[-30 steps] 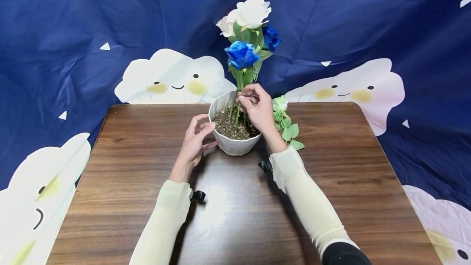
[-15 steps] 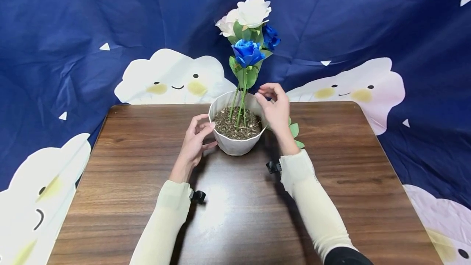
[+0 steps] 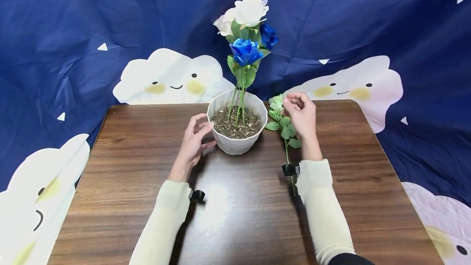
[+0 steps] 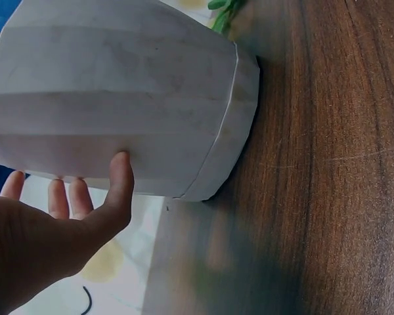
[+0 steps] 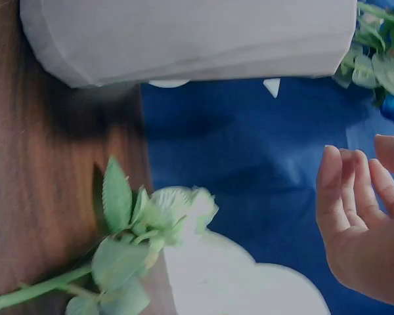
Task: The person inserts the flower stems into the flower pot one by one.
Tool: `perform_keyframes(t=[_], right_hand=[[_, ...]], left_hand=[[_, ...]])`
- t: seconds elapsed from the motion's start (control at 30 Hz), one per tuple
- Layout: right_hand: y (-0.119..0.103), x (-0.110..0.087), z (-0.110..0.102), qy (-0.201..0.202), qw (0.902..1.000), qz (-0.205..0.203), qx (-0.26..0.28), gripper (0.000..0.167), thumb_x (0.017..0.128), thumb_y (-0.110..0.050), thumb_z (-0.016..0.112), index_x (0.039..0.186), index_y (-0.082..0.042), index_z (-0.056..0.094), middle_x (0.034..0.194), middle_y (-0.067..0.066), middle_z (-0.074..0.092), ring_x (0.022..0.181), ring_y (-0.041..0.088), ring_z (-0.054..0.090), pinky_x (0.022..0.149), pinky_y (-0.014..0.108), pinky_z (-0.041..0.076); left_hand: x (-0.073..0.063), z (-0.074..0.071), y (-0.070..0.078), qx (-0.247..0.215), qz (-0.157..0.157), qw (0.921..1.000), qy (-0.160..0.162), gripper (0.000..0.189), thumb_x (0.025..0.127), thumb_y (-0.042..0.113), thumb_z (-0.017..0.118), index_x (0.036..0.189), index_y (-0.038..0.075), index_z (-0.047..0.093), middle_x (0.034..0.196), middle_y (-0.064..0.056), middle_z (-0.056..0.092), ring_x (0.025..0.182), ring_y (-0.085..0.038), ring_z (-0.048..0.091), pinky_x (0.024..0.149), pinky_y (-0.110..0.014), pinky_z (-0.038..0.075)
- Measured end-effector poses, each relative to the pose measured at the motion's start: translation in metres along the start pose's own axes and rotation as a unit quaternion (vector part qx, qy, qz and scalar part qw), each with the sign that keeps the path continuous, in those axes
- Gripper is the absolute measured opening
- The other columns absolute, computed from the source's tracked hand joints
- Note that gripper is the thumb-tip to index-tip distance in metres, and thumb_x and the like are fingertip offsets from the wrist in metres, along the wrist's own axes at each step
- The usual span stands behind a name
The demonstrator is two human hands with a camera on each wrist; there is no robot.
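Note:
A white faceted flower pot filled with soil stands on the table, with artificial roses upright in it: a blue rose in front, another blue rose behind, and white roses above. My left hand touches the pot's left side, fingertips at the rim and thumb lower on the wall. To the pot's right lies a pale green-white rose, its stem pointing toward me. Over that rose's right side is my right hand. Its fingers are loosely bent and hold nothing in the right wrist view.
The brown wooden table ends just behind the pot. Beyond it hangs a blue cloth printed with smiling white clouds. My right sleeve and its wrist camera overlap part of the lying rose's stem.
My right hand has let go of the front blue rose's stem and moved right, over the lying rose. The blue rose shifted slightly right and up. My left hand stays at the pot.

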State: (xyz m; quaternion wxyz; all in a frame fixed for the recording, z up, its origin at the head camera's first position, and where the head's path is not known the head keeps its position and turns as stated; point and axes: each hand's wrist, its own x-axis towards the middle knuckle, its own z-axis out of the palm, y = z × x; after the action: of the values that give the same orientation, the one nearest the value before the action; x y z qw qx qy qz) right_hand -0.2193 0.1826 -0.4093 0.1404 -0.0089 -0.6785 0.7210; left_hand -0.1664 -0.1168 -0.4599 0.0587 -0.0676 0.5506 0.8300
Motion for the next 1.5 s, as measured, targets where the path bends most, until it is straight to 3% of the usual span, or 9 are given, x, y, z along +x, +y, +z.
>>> perform_keyframes(t=[0.17, 0.3, 0.4, 0.63, 0.9, 1.1, 1.3, 1.5], right_hand=[[0.012, -0.003, -0.014, -0.050, 0.9965, 0.061, -0.028, 0.031, 0.095, 0.003, 0.065, 0.120, 0.018, 0.054, 0.088, 0.000, 0.067, 0.075, 0.009, 0.066, 0.065, 0.024, 0.061], [0.028, -0.004, -0.023, -0.100, 0.9880, 0.100, -0.062, 0.030, 0.098, 0.001, 0.063, 0.122, 0.017, 0.055, 0.088, -0.002, 0.068, 0.081, 0.013, 0.067, 0.069, 0.027, 0.062], [0.040, -0.004, -0.028, -0.115, 0.9825, 0.130, -0.068, 0.030, 0.099, 0.001, 0.061, 0.125, 0.016, 0.055, 0.089, -0.002, 0.068, 0.083, 0.015, 0.067, 0.073, 0.028, 0.062], [0.062, 0.004, -0.035, -0.073, 0.9852, 0.147, -0.051, 0.033, 0.098, 0.008, 0.058, 0.127, 0.021, 0.049, 0.084, -0.002, 0.069, 0.077, 0.006, 0.067, 0.079, 0.027, 0.061], [0.078, 0.023, -0.040, -0.045, 0.9840, 0.160, -0.065, 0.033, 0.095, 0.011, 0.060, 0.125, 0.022, 0.051, 0.086, 0.006, 0.068, 0.074, 0.008, 0.068, 0.080, 0.026, 0.060], [0.084, 0.027, -0.043, -0.046, 0.9772, 0.190, -0.082, 0.035, 0.094, 0.012, 0.060, 0.126, 0.021, 0.050, 0.086, 0.004, 0.066, 0.076, 0.007, 0.066, 0.081, 0.026, 0.060], [0.079, 0.022, -0.049, -0.048, 0.9781, 0.182, -0.090, 0.037, 0.096, 0.008, 0.061, 0.128, 0.021, 0.049, 0.089, 0.004, 0.067, 0.076, 0.006, 0.065, 0.081, 0.027, 0.060], [0.076, 0.019, -0.057, -0.067, 0.9715, 0.201, -0.106, 0.036, 0.096, 0.005, 0.062, 0.127, 0.019, 0.051, 0.092, 0.008, 0.069, 0.078, 0.007, 0.066, 0.081, 0.027, 0.060]], left_hand=[[0.000, -0.001, 0.000, -0.001, 0.000, 1.0000, 0.002, 0.037, 0.098, 0.007, 0.063, 0.131, 0.018, 0.050, 0.107, -0.001, 0.058, 0.109, -0.017, 0.055, 0.090, -0.063, 0.053], [0.000, 0.000, 0.000, -0.001, 0.001, 1.0000, 0.002, 0.037, 0.098, 0.008, 0.064, 0.131, 0.018, 0.051, 0.107, -0.001, 0.058, 0.109, -0.017, 0.055, 0.089, -0.061, 0.055], [0.000, 0.000, 0.001, -0.001, 0.002, 1.0000, 0.003, 0.037, 0.098, 0.008, 0.064, 0.130, 0.019, 0.051, 0.107, -0.001, 0.058, 0.108, -0.017, 0.055, 0.088, -0.060, 0.055], [0.001, 0.000, 0.002, -0.001, 0.003, 1.0000, 0.004, 0.036, 0.098, 0.009, 0.064, 0.129, 0.020, 0.052, 0.107, -0.001, 0.058, 0.108, -0.017, 0.055, 0.087, -0.058, 0.056], [-0.002, 0.000, 0.000, 0.000, 0.004, 1.0000, -0.001, 0.036, 0.098, 0.009, 0.063, 0.130, 0.019, 0.051, 0.107, -0.001, 0.058, 0.107, -0.017, 0.055, 0.088, -0.060, 0.055], [-0.002, 0.000, -0.001, 0.000, 0.006, 1.0000, -0.001, 0.036, 0.098, 0.007, 0.063, 0.130, 0.019, 0.051, 0.108, -0.003, 0.057, 0.107, -0.018, 0.055, 0.084, -0.056, 0.057], [-0.001, 0.000, 0.000, 0.001, 0.003, 1.0000, -0.003, 0.036, 0.097, 0.009, 0.064, 0.129, 0.019, 0.052, 0.109, -0.003, 0.057, 0.108, -0.018, 0.055, 0.088, -0.059, 0.055], [-0.001, 0.000, -0.002, -0.001, 0.001, 1.0000, 0.000, 0.038, 0.097, 0.008, 0.064, 0.131, 0.018, 0.051, 0.108, -0.002, 0.057, 0.109, -0.018, 0.054, 0.088, -0.061, 0.054]])
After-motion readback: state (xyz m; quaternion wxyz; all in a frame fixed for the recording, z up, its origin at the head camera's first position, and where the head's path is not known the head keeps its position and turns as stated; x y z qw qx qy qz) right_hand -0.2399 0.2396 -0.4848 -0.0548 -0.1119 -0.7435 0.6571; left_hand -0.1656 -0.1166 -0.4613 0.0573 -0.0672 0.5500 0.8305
